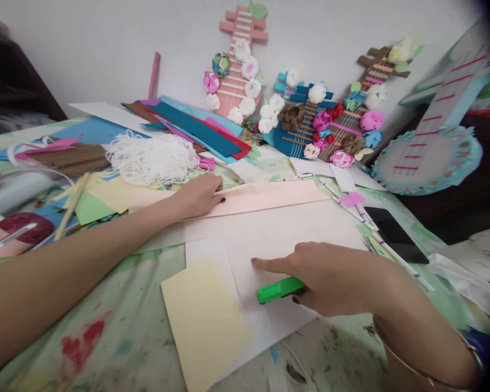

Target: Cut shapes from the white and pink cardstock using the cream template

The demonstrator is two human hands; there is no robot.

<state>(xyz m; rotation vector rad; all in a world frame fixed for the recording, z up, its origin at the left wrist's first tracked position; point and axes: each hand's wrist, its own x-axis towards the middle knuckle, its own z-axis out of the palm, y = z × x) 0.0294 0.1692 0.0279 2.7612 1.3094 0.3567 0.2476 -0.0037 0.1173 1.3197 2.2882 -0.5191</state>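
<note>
The right hand [335, 277] is curling around a green tool [280, 289], index finger stretched flat on the white sheet [269, 239]; the tool is lying under the palm, its long axis running leftward past the thumb; the left hand [198, 195] is pressing fingertips down on a pink paper strip [269, 197], gripping nothing, farther from the tool; a cream sheet [204, 321] is lying just left of the tool; no containers are showing.

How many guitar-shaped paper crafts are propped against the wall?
4. A pink guitar craft at centre back, a blue guitar craft beside it, a brown-necked guitar craft further right, and a large light-blue guitar craft at far right, partly cut off.
</note>
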